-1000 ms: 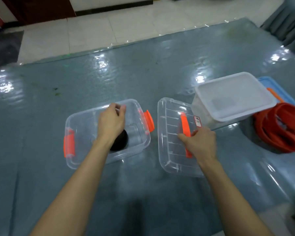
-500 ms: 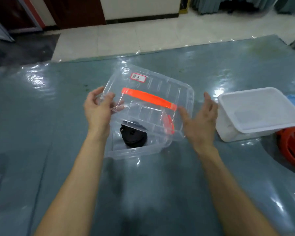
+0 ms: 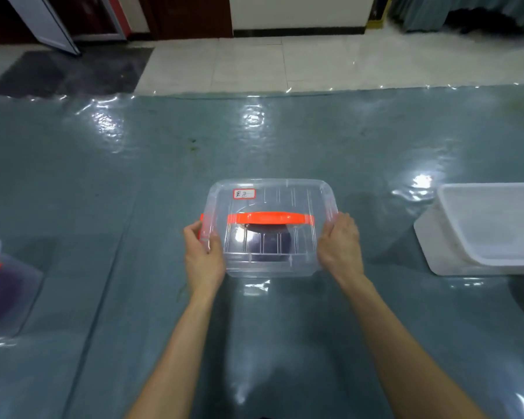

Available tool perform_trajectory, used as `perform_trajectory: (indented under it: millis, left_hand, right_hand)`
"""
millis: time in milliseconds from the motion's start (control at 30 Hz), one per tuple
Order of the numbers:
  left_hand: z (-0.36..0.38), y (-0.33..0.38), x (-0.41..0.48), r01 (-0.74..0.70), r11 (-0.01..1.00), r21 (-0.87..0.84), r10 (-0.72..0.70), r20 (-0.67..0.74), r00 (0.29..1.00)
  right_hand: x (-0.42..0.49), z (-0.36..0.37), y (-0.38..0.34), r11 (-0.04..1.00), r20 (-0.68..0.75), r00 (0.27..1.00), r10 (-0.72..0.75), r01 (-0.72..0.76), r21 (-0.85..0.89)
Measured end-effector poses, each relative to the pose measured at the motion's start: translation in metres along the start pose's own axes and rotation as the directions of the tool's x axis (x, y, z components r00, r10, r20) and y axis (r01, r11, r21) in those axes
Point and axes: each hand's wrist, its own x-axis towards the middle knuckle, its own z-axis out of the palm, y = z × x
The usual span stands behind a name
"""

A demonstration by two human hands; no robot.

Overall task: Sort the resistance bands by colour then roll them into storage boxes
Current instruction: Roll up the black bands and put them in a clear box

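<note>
A clear storage box (image 3: 285, 269) stands at the middle of the table with its clear lid (image 3: 288, 196) lying flat on top. The lid carries an orange handle (image 3: 270, 218) and a small written label (image 3: 244, 194). Through the plastic a rolled black resistance band (image 3: 268, 241) shows inside. My left hand (image 3: 203, 255) grips the box's left end beside an orange latch (image 3: 204, 226), thumb over the lid's edge. At the right end, my right hand (image 3: 339, 243) holds the box, fingers curled over the lid's rim.
A white open tub (image 3: 484, 255) sits at the right edge. Another clear box (image 3: 0, 285) with an orange part and something purple inside is at the far left edge. The table (image 3: 133, 192) has a glossy grey-green cover; tiled floor lies beyond its far edge.
The lid, tilted in the air half a second ago, now lies flat on the box. Both hands moved from the lid to the box's ends. The view shifted left; the red bands left the frame.
</note>
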Motion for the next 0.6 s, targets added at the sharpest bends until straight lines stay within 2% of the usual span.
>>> perform_trajectory:
  millis: [100, 233, 267, 333, 433, 600]
  left_hand:
    - [0.002, -0.012, -0.004, 0.008, 0.998, -0.058, -0.008, 0.000, 1.000]
    - [0.010, -0.019, -0.005, 0.195, 0.956, -0.219, -0.206, -0.025, 0.978]
    - [0.011, -0.020, -0.006, 0.196, 0.950, -0.242, -0.210, -0.032, 0.977]
    - [0.011, -0.019, -0.009, 0.097, 0.968, -0.232, -0.121, -0.092, 0.988]
    - [0.010, -0.015, -0.013, -0.060, 0.986, -0.158, 0.028, -0.198, 0.980]
    - [0.012, -0.012, -0.017, -0.121, 0.990, -0.073, 0.095, -0.289, 0.953]
  right_hand:
    - [-0.010, 0.002, 0.013, 0.994, -0.009, 0.999, 0.037, -0.035, 0.107]
    - [-0.009, 0.007, 0.020, 0.884, 0.006, 0.960, 0.281, -0.261, 0.387]
    - [-0.008, 0.008, 0.022, 0.850, 0.011, 0.951, 0.308, -0.280, 0.447]
    - [-0.011, 0.010, 0.025, 0.828, -0.043, 0.958, 0.282, -0.220, 0.516]
    - [-0.018, 0.009, 0.022, 0.895, -0.235, 0.963, 0.132, -0.014, 0.445]
    - [-0.019, 0.007, 0.021, 0.945, -0.344, 0.938, -0.053, 0.158, 0.285]
